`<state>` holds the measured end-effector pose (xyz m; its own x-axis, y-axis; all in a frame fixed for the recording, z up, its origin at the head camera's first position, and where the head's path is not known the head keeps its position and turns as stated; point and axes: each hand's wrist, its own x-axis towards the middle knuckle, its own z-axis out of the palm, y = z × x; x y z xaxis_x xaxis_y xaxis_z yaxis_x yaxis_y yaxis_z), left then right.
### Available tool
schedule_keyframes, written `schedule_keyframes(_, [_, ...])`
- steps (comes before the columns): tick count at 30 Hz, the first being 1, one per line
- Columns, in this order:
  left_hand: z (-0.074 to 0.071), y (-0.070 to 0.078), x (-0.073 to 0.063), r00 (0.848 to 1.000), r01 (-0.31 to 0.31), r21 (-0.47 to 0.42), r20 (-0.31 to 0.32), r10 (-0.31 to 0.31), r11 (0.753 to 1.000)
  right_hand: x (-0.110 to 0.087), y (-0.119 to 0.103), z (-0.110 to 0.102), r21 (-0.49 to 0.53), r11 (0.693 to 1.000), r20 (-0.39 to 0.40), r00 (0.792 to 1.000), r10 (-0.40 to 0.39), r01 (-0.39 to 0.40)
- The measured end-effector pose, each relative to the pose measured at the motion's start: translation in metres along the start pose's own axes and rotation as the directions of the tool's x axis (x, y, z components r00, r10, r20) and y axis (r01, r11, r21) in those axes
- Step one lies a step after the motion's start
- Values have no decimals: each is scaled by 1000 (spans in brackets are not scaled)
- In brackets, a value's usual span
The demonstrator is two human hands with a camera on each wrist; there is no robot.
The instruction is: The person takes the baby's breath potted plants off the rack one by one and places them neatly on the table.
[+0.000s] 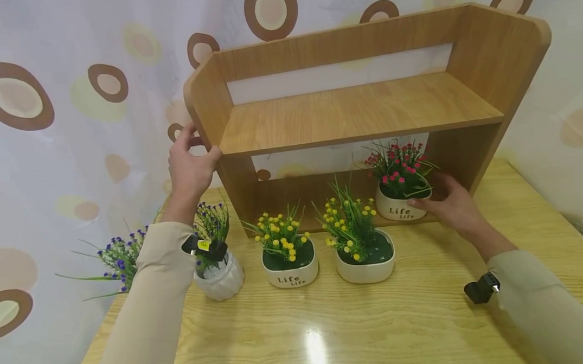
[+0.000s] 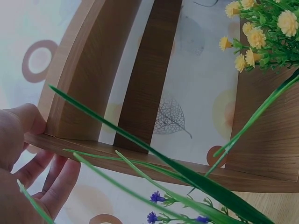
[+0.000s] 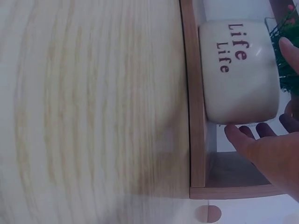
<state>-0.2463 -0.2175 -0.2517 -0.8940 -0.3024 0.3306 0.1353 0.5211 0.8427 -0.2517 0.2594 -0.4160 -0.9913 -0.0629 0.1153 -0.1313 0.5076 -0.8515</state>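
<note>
My left hand grips the left side panel of a two-tier wooden shelf, thumb at the front edge and fingers round the outside. In the left wrist view, that hand pinches the panel's edge, partly behind green blades. My right hand holds a cream flowerpot of red artificial flowers by its right side. This pot, lettered "Life", stands on the lower board at the right end. In the right wrist view, the thumb is by the rim and the fingers are against the pot's side.
Two cream pots of yellow flowers, one on the left and one on the right, stand on the wooden table before the shelf. A white ribbed pot and purple flowers lie beside my left forearm. A patterned curtain hangs behind.
</note>
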Motion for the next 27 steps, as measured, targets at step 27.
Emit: schedule_keyframes(27, [1,1,-1,1000,-11,-18,9,11,1000,13,14,1,-51,999,88,996,-1,5])
